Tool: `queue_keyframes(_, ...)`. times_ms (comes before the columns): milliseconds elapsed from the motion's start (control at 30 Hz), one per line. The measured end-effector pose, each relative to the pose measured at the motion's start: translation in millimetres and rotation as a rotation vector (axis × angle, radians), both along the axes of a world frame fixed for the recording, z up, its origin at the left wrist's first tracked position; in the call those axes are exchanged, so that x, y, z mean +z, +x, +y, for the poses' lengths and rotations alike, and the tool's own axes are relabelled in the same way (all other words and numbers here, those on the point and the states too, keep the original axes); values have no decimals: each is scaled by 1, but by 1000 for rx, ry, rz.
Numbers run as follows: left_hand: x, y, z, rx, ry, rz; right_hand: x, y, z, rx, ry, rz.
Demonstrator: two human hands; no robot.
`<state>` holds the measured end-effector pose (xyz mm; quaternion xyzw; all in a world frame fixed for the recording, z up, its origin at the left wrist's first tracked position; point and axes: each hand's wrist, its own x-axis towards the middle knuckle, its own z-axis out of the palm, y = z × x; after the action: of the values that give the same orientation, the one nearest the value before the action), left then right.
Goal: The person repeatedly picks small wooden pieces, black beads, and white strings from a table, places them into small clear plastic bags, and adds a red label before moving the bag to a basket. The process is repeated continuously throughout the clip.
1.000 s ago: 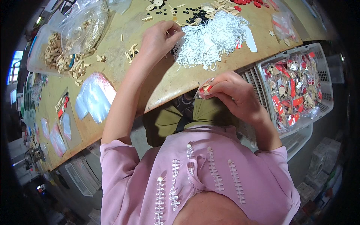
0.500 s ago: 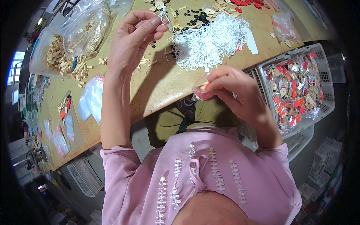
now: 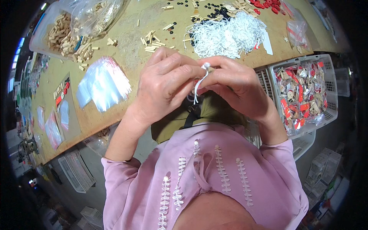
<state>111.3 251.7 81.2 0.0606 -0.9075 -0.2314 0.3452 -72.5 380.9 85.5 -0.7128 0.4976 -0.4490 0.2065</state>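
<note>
Both hands meet just past the table's front edge, above my lap. My left hand point(image 3: 166, 82) is closed, its thumb and fingers pinching a white cord point(image 3: 197, 90) whose bunched end shows between the fingertips and whose tail hangs down. Against it, my right hand point(image 3: 235, 82) is curled round a small clear plastic bag, mostly hidden by the fingers; a bit of red shows there. Beyond my right hand lies a tangled heap of white cords point(image 3: 230, 34).
Small wooden sticks point(image 3: 153, 41), black beads point(image 3: 216, 13) and red rings point(image 3: 268, 4) lie scattered across the table. Flat clear bags point(image 3: 105, 84) fan out at left. A plastic tub point(image 3: 36, 42) holds wooden blocks. At right stands a white basket point(image 3: 331, 82) of filled bags.
My left hand has come down and toward me with the white cord, meeting my right hand. The small bag, plain to see earlier, is now mostly covered by fingers.
</note>
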Motion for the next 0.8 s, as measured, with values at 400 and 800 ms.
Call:
queue_keyframes(400,-4,36,-11,-97,11,-418,-5,30,-10,153,210,-46)
queue_keyframes(800,-21,56,-13,-54,556,-7,3,28,-20,66,85,66)
